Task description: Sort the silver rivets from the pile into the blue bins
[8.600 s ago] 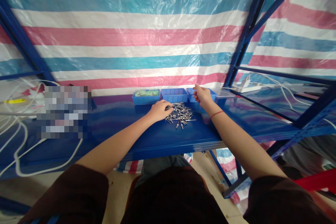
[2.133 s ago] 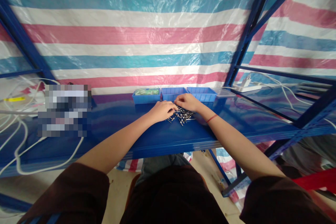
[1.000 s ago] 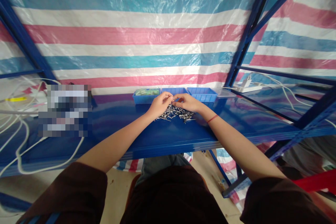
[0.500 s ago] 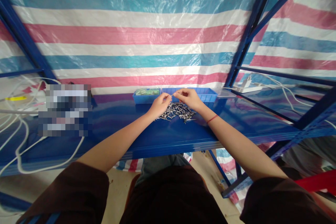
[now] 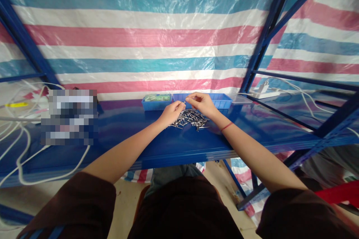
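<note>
1. Left hand (image 5: pixel 172 113): fingertips together; anything pinched is too small to tell.
2. Right hand (image 5: pixel 203 104), just right: thumb and forefinger together, contents equally unclear.
3. Below the hands, silver rivets (image 5: pixel 196 118) lie piled on a blue table (image 5: pixel 168 145).
4. Beyond, blue bins (image 5: pixel 224 103); the left one holds green packets (image 5: pixel 157 98).

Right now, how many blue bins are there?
3, in a row: the left bin, with green contents; the middle bin, partly behind the right hand; and the right bin. Others may be hidden.
</note>
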A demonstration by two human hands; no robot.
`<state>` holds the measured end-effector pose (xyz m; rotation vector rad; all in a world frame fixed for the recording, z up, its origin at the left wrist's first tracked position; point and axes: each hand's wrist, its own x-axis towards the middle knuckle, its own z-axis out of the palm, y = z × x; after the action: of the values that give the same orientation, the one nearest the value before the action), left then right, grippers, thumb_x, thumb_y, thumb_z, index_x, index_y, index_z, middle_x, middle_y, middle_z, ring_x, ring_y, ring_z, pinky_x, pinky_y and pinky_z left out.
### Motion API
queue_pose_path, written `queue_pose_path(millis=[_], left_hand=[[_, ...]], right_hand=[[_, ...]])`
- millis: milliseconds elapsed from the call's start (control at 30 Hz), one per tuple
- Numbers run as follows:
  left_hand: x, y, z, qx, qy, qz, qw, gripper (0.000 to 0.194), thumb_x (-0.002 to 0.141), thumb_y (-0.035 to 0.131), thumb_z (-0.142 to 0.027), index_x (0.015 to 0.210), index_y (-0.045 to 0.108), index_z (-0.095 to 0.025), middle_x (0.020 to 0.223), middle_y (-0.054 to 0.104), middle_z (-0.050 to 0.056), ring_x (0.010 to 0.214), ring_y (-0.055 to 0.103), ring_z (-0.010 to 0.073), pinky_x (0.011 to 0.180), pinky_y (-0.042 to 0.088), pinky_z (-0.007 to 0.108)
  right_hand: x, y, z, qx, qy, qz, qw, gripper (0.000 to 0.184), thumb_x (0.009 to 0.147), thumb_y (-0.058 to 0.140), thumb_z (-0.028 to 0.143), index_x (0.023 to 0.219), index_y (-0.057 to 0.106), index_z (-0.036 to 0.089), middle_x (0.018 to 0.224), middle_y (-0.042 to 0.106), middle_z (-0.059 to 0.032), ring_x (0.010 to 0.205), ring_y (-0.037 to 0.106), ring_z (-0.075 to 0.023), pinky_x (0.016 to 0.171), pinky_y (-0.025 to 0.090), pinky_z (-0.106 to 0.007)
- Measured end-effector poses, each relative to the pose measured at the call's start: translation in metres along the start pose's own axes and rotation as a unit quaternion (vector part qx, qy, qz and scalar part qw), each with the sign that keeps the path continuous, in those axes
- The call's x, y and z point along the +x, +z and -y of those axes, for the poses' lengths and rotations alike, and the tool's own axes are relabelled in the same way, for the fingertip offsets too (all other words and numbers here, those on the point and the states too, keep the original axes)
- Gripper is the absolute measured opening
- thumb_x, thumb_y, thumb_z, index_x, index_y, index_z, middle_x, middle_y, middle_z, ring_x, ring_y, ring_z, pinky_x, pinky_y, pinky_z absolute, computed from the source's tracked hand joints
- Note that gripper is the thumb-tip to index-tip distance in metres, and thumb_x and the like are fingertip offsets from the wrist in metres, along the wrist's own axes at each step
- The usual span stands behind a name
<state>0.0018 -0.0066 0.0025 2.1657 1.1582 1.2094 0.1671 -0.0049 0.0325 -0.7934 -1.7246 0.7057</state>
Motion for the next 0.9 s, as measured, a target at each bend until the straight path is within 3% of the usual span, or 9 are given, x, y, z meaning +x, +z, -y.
queue_pose_path(millis=[167,400,533,633,700,767,833,900], left_hand=[[-0.001,0.001,-0.003,-0.029,0.022,-0.018,0.999,0.024,0.086,0.048,-0.037,0.098,0.059,-0.019,0.101,0.067,0.003,0.096,0.062,0.0174,0.088,0.047,0.030],[0.000,-0.003,-0.006,-0.016,0.015,-0.091,0.996,0.018,0.082,0.053,-0.034,0.091,0.058,-0.019,0.096,0.066,0.002,0.083,0.063,0.0149,0.075,0.049,0.026],[0.000,-0.005,-0.006,-0.002,0.027,-0.106,0.994,0.019,0.083,0.052,-0.035,0.091,0.059,-0.019,0.098,0.065,0.003,0.083,0.062,0.0148,0.072,0.049,0.025],[0.000,-0.003,-0.003,0.015,0.025,-0.095,0.995,0.025,0.083,0.053,-0.036,0.099,0.059,-0.018,0.096,0.066,0.005,0.081,0.062,0.0151,0.072,0.048,0.026],[0.000,-0.002,-0.002,0.033,0.023,-0.085,0.996,0.032,0.083,0.054,-0.037,0.108,0.057,-0.017,0.092,0.066,0.005,0.080,0.062,0.0155,0.075,0.048,0.028],[-0.001,-0.002,-0.004,0.056,0.029,-0.071,0.996,0.032,0.084,0.052,-0.037,0.109,0.057,-0.017,0.088,0.067,0.004,0.081,0.063,0.0161,0.077,0.048,0.029],[-0.003,-0.002,-0.007,0.082,0.048,-0.056,0.994,0.027,0.085,0.050,-0.035,0.103,0.061,-0.018,0.087,0.068,0.003,0.083,0.063,0.0164,0.079,0.047,0.029],[-0.003,-0.003,-0.008,0.111,0.076,-0.038,0.990,0.022,0.086,0.048,-0.031,0.094,0.064,-0.019,0.088,0.069,0.003,0.084,0.062,0.0161,0.079,0.047,0.028]], right_hand=[[0.000,0.000,-0.002,-0.032,-0.017,0.023,0.999,0.036,0.068,0.067,0.049,0.079,0.065,0.015,0.071,0.064,-0.0036,0.052,0.048,-0.0085,0.049,0.040,-0.024],[0.001,-0.003,-0.004,-0.065,-0.037,0.023,0.997,0.036,0.073,0.062,0.047,0.086,0.067,0.014,0.073,0.065,-0.0047,0.052,0.050,-0.0103,0.051,0.040,-0.025],[0.002,-0.005,-0.008,-0.141,-0.063,0.038,0.987,0.035,0.076,0.058,0.046,0.081,0.068,0.014,0.077,0.067,-0.0063,0.059,0.052,-0.0123,0.056,0.040,-0.026],[0.005,-0.006,-0.015,-0.177,-0.041,0.039,0.983,0.035,0.078,0.054,0.046,0.071,0.066,0.014,0.070,0.065,-0.0055,0.057,0.052,-0.0126,0.057,0.040,-0.027],[0.008,-0.009,-0.020,-0.151,0.013,-0.015,0.988,0.034,0.078,0.055,0.045,0.068,0.062,0.014,0.061,0.060,-0.0032,0.051,0.048,-0.0108,0.052,0.038,-0.026],[0.012,-0.015,-0.025,-0.090,0.091,-0.119,0.985,0.028,0.079,0.055,0.041,0.066,0.056,0.015,0.053,0.051,0.0001,0.045,0.042,-0.0087,0.046,0.035,-0.024],[0.015,-0.023,-0.029,-0.008,0.170,-0.227,0.959,0.022,0.080,0.053,0.034,0.065,0.052,0.017,0.050,0.044,0.0029,0.041,0.036,-0.0068,0.040,0.030,-0.022],[0.017,-0.031,-0.031,0.062,0.227,-0.294,0.926,0.019,0.082,0.050,0.029,0.066,0.050,0.018,0.048,0.038,0.0051,0.037,0.030,-0.0054,0.035,0.024,-0.020]])
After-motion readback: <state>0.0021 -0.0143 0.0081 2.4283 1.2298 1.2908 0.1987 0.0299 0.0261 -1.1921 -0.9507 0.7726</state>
